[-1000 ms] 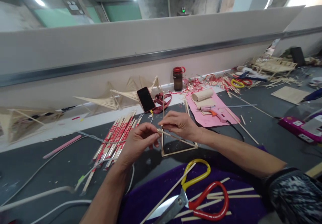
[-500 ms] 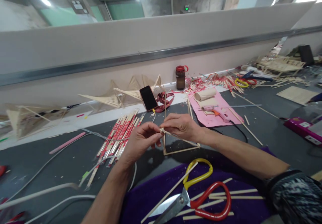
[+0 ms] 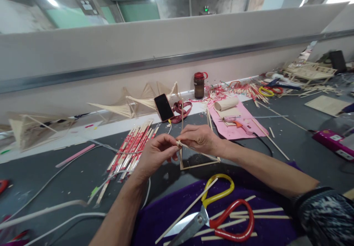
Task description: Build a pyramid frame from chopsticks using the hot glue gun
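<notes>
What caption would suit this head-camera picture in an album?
Left hand and right hand pinch one joint of a thin stick frame at a dark table; scissors lie on purple cloth.

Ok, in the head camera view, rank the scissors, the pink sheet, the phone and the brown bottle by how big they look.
1. scissors, nearest the camera, which inflates them
2. pink sheet
3. phone and brown bottle, about alike, unranked

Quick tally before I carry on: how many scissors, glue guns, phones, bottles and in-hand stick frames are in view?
Scissors with one yellow and one red handle: 2
Pink hot-glue gun: 1
Black smartphone: 1
Brown bottle with red cap: 1
Thin wooden stick frame, pinched by left hand and right hand: 1
Total: 6
</notes>
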Action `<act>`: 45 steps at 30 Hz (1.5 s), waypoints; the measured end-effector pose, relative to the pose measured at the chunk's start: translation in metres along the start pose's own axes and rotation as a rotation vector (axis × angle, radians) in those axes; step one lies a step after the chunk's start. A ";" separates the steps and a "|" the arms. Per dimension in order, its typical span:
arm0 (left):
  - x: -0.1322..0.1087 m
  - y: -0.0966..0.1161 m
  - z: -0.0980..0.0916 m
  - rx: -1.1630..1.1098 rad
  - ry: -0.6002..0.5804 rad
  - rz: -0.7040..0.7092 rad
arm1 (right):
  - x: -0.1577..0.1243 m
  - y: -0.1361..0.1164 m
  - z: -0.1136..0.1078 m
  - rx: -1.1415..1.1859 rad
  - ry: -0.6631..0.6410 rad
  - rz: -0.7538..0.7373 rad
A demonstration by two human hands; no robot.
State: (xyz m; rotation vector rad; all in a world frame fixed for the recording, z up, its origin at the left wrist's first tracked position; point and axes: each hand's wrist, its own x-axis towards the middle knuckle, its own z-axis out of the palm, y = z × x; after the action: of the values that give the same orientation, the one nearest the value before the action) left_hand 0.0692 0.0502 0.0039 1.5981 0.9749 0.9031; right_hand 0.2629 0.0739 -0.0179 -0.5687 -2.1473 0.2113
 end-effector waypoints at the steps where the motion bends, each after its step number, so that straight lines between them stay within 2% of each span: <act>1: 0.000 0.000 0.000 0.004 0.000 0.002 | 0.000 0.000 0.000 -0.005 -0.003 0.003; 30: 0.000 -0.004 -0.001 0.008 -0.005 0.012 | 0.002 -0.004 -0.002 -0.057 -0.024 0.017; 45: -0.002 0.001 -0.001 0.030 -0.004 -0.029 | 0.000 -0.004 -0.009 0.019 -0.040 0.059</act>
State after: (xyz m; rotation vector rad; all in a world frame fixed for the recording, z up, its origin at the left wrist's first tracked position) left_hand 0.0678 0.0490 0.0049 1.6062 1.0110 0.8693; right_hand 0.2682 0.0699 -0.0110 -0.6224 -2.1662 0.2775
